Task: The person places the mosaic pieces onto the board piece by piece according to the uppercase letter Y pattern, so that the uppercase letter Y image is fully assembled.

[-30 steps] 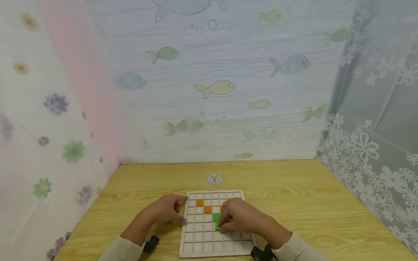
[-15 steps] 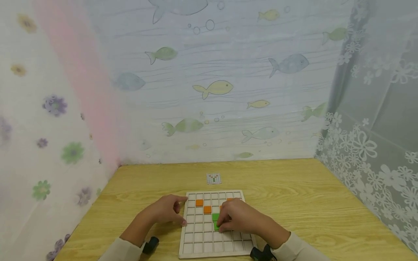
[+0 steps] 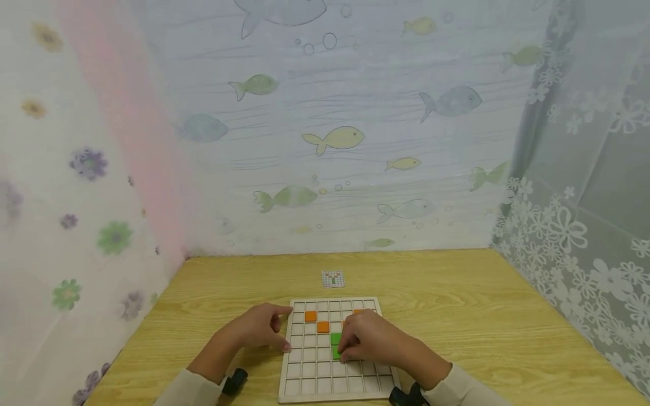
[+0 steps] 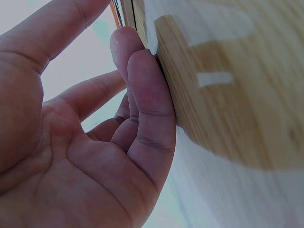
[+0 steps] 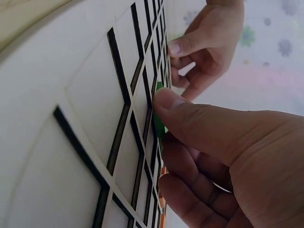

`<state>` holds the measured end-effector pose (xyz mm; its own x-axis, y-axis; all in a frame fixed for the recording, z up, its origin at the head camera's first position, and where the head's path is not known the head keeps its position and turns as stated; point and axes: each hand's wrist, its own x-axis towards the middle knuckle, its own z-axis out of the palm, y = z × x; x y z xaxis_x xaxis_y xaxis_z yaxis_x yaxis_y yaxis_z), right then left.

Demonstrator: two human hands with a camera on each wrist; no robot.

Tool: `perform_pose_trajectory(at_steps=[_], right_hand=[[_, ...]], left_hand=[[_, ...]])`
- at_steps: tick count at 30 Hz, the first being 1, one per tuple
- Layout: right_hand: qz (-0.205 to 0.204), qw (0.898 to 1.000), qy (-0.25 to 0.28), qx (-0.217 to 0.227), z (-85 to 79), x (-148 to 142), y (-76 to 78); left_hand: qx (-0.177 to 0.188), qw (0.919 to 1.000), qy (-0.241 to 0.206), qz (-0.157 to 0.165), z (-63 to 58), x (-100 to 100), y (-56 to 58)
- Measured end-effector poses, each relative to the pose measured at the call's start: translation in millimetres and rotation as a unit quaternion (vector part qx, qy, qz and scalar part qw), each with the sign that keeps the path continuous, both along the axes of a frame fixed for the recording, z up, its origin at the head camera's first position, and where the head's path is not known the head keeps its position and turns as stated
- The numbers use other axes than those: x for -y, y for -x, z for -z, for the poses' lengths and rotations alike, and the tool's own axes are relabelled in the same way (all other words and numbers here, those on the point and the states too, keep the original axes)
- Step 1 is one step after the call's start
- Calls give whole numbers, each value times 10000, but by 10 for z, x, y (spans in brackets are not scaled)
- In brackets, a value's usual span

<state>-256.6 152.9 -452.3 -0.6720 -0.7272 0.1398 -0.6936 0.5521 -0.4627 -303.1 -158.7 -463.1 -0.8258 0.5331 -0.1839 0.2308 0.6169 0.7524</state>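
A pale wooden grid board [image 3: 307,369] lies on the table, holding a few coloured square tiles. My left hand [image 3: 258,327] is at its left edge, thumb and index fingertip touching the rim at two spots. In the left wrist view the other fingers of my left hand [image 4: 109,142] bend loosely, holding nothing. Over the board's right half, my right hand [image 3: 373,338] pinches a green tile [image 3: 336,353] at its grid square. Directly behind it sits another green tile [image 3: 336,338]. The right wrist view shows the thumb of my right hand [image 5: 213,142] on the green tile [image 5: 159,116].
Orange tiles [image 3: 311,316] sit in the rear rows, some partly covered by my right hand. A small printed pattern card [image 3: 333,279] lies behind the board. Wood-grain table [image 3: 457,299] surrounds it, and a fish-print curtain [image 3: 325,169] hangs at the back.
My right fingers have shifted very slightly left along with the green tile, more of which now shows. My left hand stays at the board's edge.
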Motion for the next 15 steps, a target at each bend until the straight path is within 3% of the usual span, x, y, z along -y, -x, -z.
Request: perform_pose_trajectory(at_steps=[15], right_hand=[[91, 9997, 184, 131, 31, -2, 2]], left_hand=[[9, 10000, 9, 43, 7, -1, 4]])
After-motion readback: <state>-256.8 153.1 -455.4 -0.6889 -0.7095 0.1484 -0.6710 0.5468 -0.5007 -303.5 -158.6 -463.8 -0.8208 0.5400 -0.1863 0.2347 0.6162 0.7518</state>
